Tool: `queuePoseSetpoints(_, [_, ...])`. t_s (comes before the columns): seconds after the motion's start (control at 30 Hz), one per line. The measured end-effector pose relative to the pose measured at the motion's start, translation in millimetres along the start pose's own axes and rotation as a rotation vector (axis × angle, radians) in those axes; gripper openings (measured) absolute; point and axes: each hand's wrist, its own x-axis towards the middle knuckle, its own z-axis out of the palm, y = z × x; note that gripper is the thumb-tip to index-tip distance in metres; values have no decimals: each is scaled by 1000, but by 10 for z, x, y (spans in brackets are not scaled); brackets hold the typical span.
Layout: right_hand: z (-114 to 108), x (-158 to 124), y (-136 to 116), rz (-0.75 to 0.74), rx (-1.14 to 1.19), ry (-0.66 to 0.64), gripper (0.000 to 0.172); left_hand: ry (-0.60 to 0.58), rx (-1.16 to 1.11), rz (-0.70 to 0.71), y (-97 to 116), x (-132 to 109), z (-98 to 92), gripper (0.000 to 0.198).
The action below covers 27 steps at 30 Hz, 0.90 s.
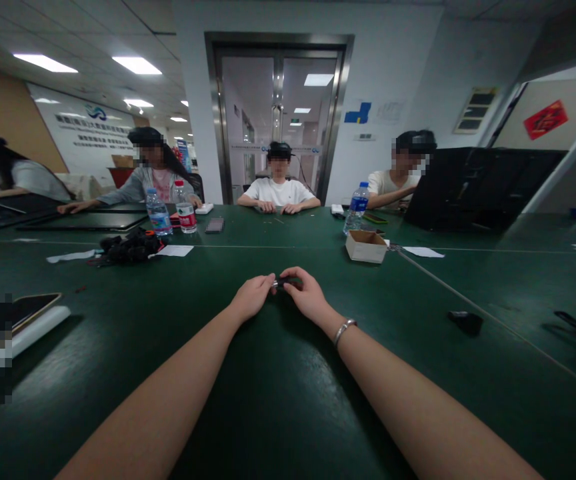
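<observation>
Over the middle of the green table [268, 373], my two hands meet at a small black-and-silver object [280, 283], whose exact kind I cannot make out. My left hand [252, 297] is closed, pinching the silver end between thumb and fingers. From the other side, the thumb and curled fingers of my right hand [309, 293] grip the dark end. A silver bracelet [344, 331] circles my right wrist. The fingers hide part of the object.
A small open box [366, 248] and a water bottle [356, 208] stand ahead right. Ahead left are two bottles and a tangled black bundle [131, 247]. A black piece [465, 323] lies right; a phone [31, 310] sits left. Several people sit across the table.
</observation>
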Motion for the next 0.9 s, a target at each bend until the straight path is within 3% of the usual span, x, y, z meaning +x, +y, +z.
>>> queuePoseSetpoints(0.17, [0,0,-9,12,6,1,18,-5,-20,20,17,-9,-6,42])
queuePoseSetpoints(0.3, [3,-1,-20,-2,2,1,18,9,-7,4,24,-14,-12,51])
queuePoseSetpoints(0.43, [2,-5,-31,19,15,5,19,-21,-15,39,28,-16,-21,44])
queuePoseSetpoints(0.6, [0,-8,-36,5,0,3,18,-5,31,-9,31,-19,-19,59])
queuePoseSetpoints(0.77, [2,1,-24,21,13,12,18,0,-32,9,52,-34,-17,41])
queuePoseSetpoints(0.9, [1,0,-17,9,-2,15,17,2,10,-26,58,-30,-20,54])
